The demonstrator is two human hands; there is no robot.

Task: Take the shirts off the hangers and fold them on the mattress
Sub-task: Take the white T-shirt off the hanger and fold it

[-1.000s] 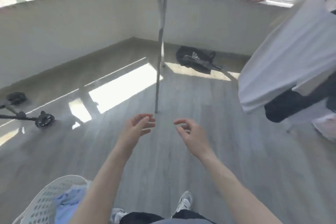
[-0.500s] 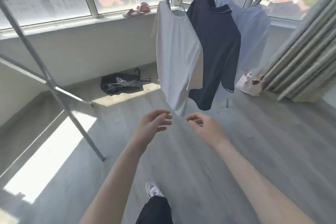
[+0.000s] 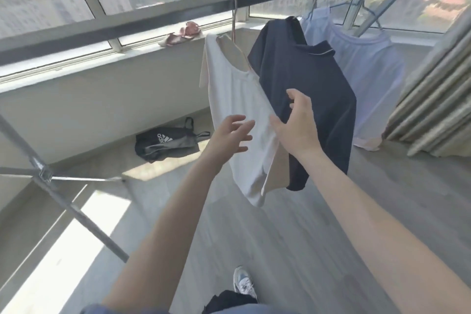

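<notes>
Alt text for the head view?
The left hand and right hand reach up, open, toward a white shirt hanging from a rail, beside a navy polo and a pale blue shirt. A black bag lies on the floor.

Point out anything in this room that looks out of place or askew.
What look like pink slippers lie on the window sill, an odd spot for footwear. A black bag lies crumpled on the floor by the wall. The white shirt, navy shirt and pale blue shirt hang normally.
</notes>
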